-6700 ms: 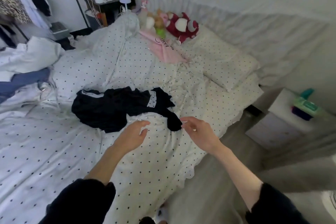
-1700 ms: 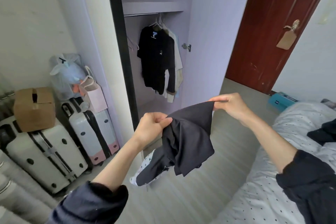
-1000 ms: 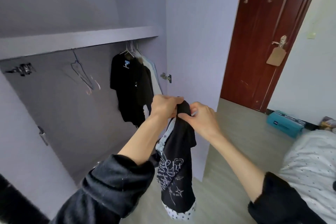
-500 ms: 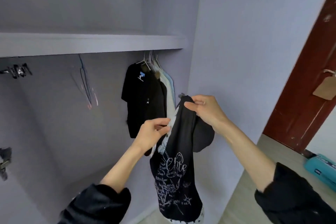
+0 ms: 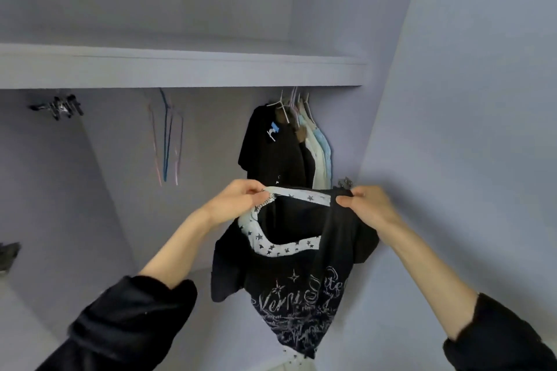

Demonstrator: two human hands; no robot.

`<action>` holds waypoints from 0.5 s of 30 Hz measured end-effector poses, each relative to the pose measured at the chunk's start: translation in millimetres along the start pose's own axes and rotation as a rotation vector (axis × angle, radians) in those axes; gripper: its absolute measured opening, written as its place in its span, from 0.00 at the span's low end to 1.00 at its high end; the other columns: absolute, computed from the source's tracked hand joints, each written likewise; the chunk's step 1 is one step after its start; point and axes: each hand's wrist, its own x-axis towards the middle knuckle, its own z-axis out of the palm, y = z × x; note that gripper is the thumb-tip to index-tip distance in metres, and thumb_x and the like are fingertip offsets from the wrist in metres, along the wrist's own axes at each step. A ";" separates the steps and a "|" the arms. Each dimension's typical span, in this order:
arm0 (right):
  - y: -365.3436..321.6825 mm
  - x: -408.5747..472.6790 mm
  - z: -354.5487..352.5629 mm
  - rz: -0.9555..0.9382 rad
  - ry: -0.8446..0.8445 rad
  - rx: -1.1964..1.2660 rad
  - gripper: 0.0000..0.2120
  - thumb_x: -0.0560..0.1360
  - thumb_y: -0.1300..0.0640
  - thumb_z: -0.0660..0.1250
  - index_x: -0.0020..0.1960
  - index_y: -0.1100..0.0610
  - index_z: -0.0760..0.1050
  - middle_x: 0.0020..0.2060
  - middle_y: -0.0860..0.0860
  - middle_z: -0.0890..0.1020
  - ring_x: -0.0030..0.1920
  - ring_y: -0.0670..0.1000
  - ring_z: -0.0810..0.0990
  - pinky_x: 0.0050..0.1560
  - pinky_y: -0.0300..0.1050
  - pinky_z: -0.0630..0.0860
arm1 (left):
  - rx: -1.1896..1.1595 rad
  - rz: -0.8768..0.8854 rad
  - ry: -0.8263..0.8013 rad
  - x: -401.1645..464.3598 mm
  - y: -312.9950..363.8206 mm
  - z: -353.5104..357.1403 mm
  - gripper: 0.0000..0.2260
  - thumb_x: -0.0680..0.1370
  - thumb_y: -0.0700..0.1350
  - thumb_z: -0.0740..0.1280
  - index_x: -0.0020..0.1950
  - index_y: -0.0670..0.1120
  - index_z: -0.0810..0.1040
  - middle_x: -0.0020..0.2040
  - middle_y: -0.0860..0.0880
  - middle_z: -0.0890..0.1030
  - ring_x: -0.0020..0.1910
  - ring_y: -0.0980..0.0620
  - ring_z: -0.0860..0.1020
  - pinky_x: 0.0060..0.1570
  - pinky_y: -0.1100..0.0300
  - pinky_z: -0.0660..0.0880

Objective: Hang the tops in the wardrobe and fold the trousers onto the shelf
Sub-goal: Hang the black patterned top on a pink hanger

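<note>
Both forearms reach up and forward, dark sleeves pushed back below the elbows. The left hand pinches the star-printed neckline of the black printed cotton top; the right hand grips its opposite edge, thumb seemingly on top.

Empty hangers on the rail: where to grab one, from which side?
Judging by pose, take the blue hanger low on its dangling wire, coming from the front; its hook is tucked under the shelf, and both hands hold the black top.
</note>
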 end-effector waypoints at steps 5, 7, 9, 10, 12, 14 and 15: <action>11.2 57.7 21.8 -0.072 -0.124 -0.140 0.08 0.74 0.57 0.67 0.43 0.63 0.75 0.37 0.55 0.75 0.40 0.52 0.75 0.44 0.45 0.69 | 0.154 -0.069 -0.110 21.3 17.0 -24.0 0.05 0.77 0.43 0.67 0.51 0.46 0.81 0.42 0.55 0.79 0.41 0.64 0.76 0.41 0.77 0.69; 10.8 75.1 28.5 -0.125 -0.226 -0.217 0.11 0.75 0.54 0.67 0.56 0.54 0.73 0.48 0.50 0.76 0.51 0.50 0.76 0.56 0.47 0.71 | 0.154 -0.102 -0.048 27.3 16.3 -27.6 0.05 0.76 0.40 0.68 0.51 0.44 0.81 0.43 0.50 0.79 0.42 0.56 0.75 0.44 0.70 0.70; 7.9 84.4 38.9 -0.233 -0.347 -0.314 0.28 0.73 0.46 0.68 0.70 0.46 0.64 0.62 0.48 0.72 0.63 0.51 0.71 0.67 0.55 0.65 | 0.142 -0.080 0.057 32.3 16.2 -26.3 0.03 0.76 0.39 0.68 0.48 0.45 0.81 0.42 0.48 0.78 0.40 0.55 0.74 0.43 0.67 0.70; 4.8 89.4 48.8 -0.322 -0.393 -0.389 0.32 0.71 0.40 0.68 0.71 0.43 0.61 0.66 0.47 0.69 0.66 0.51 0.68 0.69 0.58 0.62 | 0.138 -0.067 0.111 35.0 17.2 -25.0 0.03 0.76 0.40 0.68 0.46 0.48 0.80 0.41 0.50 0.78 0.38 0.58 0.75 0.42 0.70 0.70; -3.5 85.3 74.3 -0.522 -0.366 -0.507 0.33 0.69 0.33 0.65 0.70 0.42 0.64 0.65 0.43 0.69 0.67 0.49 0.66 0.67 0.56 0.61 | 0.125 -0.040 0.176 36.6 22.3 -23.8 0.05 0.76 0.42 0.68 0.44 0.52 0.80 0.40 0.56 0.80 0.37 0.63 0.77 0.40 0.73 0.70; -13.0 75.2 103.4 -0.666 -0.247 -0.448 0.22 0.72 0.35 0.61 0.59 0.47 0.73 0.52 0.43 0.76 0.58 0.48 0.74 0.59 0.52 0.64 | 0.101 -0.028 0.221 35.9 28.0 -26.5 0.06 0.76 0.42 0.68 0.44 0.53 0.80 0.39 0.57 0.82 0.39 0.64 0.79 0.40 0.72 0.73; -16.5 71.9 115.5 -0.709 -0.176 -0.405 0.16 0.76 0.39 0.60 0.52 0.49 0.75 0.44 0.44 0.77 0.52 0.50 0.77 0.55 0.50 0.65 | 0.101 -0.026 0.242 34.9 29.6 -29.8 0.05 0.76 0.42 0.68 0.44 0.53 0.80 0.40 0.57 0.82 0.39 0.63 0.79 0.40 0.72 0.74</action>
